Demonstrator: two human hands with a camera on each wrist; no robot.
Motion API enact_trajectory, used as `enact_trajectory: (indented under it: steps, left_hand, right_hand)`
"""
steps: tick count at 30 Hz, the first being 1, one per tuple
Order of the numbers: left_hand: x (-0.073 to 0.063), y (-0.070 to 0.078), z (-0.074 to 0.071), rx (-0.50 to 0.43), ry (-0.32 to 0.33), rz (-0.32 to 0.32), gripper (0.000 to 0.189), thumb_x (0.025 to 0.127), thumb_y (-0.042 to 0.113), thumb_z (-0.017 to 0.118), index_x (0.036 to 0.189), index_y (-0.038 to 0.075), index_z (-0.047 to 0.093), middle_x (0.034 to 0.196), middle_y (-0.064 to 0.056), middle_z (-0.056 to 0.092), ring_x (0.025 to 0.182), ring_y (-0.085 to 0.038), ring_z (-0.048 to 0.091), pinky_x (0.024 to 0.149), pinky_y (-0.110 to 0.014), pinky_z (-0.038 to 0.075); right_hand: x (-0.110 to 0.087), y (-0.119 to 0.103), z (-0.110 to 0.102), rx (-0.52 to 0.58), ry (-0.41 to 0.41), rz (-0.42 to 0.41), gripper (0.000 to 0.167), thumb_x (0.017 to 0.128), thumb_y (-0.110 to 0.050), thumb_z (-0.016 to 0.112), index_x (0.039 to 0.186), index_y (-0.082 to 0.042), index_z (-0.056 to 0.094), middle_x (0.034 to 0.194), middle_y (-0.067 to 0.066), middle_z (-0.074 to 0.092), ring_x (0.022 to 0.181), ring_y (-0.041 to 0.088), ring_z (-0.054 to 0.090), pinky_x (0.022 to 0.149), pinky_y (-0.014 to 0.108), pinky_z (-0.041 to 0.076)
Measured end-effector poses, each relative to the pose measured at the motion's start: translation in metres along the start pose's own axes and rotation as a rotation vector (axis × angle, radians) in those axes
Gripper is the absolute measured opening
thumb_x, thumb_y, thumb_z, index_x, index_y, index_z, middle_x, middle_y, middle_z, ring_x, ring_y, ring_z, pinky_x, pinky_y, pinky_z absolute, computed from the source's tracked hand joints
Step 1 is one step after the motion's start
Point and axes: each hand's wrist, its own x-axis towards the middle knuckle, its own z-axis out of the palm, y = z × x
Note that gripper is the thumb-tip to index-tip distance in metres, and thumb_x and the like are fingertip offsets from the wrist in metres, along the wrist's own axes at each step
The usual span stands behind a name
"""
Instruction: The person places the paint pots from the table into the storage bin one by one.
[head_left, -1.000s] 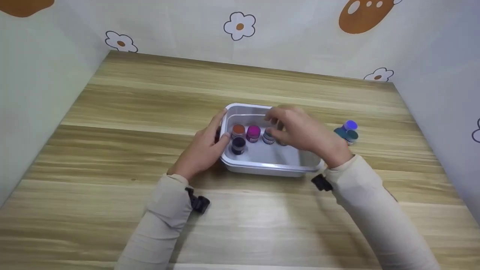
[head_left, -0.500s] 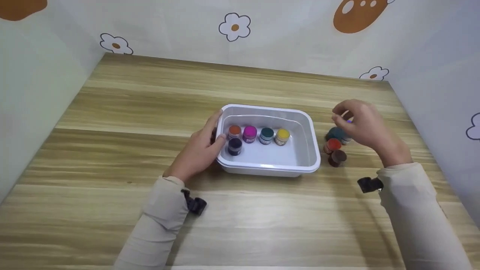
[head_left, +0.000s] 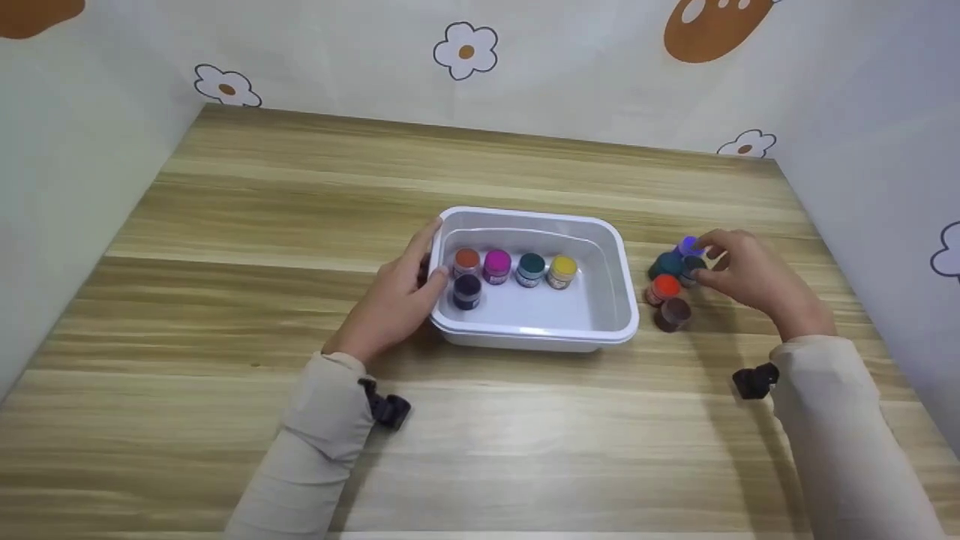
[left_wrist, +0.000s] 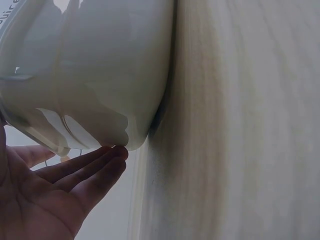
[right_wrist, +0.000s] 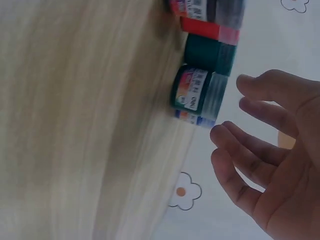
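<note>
My left hand point(head_left: 390, 304) holds the left end of a white plastic tub point(head_left: 525, 339), thumb at the rim and fingers along the outer wall. In the left wrist view the fingertips point(left_wrist: 119, 152) meet that wall low down. Inside the tub stand small paint jars: orange point(head_left: 466, 261), magenta point(head_left: 496, 265), dark green point(head_left: 531, 268), yellow point(head_left: 562, 271) and near-black point(head_left: 466, 291). My right hand point(head_left: 757, 274) hovers with parted, bent fingers by a dark green jar point(right_wrist: 197, 92) right of the tub; the right wrist view shows a gap between them.
Beside that jar are a blue-violet-lidded jar point(head_left: 689, 247), a teal jar point(head_left: 666, 265), a red jar point(head_left: 664, 288) and a brown jar point(head_left: 673, 313). Everything stands on a wood-grain table point(head_left: 300, 195), with pale flower-print walls point(head_left: 345, 60) behind and at the sides.
My right hand has left the tub, where a yellow jar now stands, and moved right, then down to the jars on the table. The left hand has kept its hold on the tub.
</note>
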Motion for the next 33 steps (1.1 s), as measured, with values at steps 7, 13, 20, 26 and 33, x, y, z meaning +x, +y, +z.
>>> enact_trajectory:
  steps: [7, 13, 20, 26, 33]
  left_hand:
    - [-0.001, 0.001, 0.001, 0.004, -0.001, -0.001, 0.068, 0.101, 0.027, 0.05, 0.16, 0.025, 0.018, 0.157, -0.015, 0.035, 0.143, -0.029, 0.037, 0.117, -0.048, 0.03]
    - [-0.002, 0.001, 0.001, 0.01, 0.0, -0.02, 0.068, 0.101, 0.028, 0.05, 0.16, 0.028, 0.017, 0.157, -0.015, 0.036, 0.142, -0.031, 0.038, 0.116, -0.05, 0.031]
    - [0.0, 0.001, 0.002, 0.01, 0.002, 0.002, 0.068, 0.1, 0.026, 0.051, 0.16, 0.026, 0.018, 0.157, -0.015, 0.036, 0.142, -0.031, 0.038, 0.117, -0.049, 0.03]
    - [0.0, 0.002, 0.001, -0.002, 0.012, 0.026, 0.067, 0.1, 0.025, 0.051, 0.159, 0.022, 0.021, 0.154, -0.015, 0.041, 0.138, -0.028, 0.043, 0.116, -0.047, 0.033]
    - [-0.001, 0.002, 0.0, -0.005, 0.012, 0.016, 0.067, 0.1, 0.025, 0.051, 0.16, 0.023, 0.02, 0.156, -0.016, 0.038, 0.141, -0.031, 0.039, 0.117, -0.049, 0.031]
  right_hand:
    - [0.0, 0.008, 0.006, 0.014, -0.052, 0.012, 0.043, 0.089, -0.011, 0.071, 0.126, 0.005, 0.056, 0.11, 0.032, 0.061, 0.1, 0.045, 0.061, 0.085, 0.058, 0.052]
    - [0.001, 0.004, 0.008, 0.029, -0.063, 0.045, 0.043, 0.092, -0.013, 0.068, 0.129, 0.002, 0.052, 0.107, 0.029, 0.064, 0.098, 0.041, 0.062, 0.084, 0.056, 0.052]
    - [0.001, 0.004, 0.011, 0.056, -0.076, 0.074, 0.044, 0.094, -0.01, 0.064, 0.131, 0.006, 0.048, 0.112, 0.032, 0.062, 0.103, 0.043, 0.063, 0.087, 0.057, 0.052]
    - [-0.001, 0.004, 0.01, 0.027, -0.054, 0.077, 0.044, 0.093, -0.011, 0.064, 0.129, 0.007, 0.047, 0.115, 0.034, 0.061, 0.106, 0.047, 0.061, 0.091, 0.06, 0.049]
    - [-0.004, -0.002, 0.0, 0.037, -0.037, 0.067, 0.042, 0.093, -0.013, 0.065, 0.126, 0.009, 0.051, 0.114, 0.035, 0.061, 0.105, 0.047, 0.061, 0.09, 0.06, 0.049]
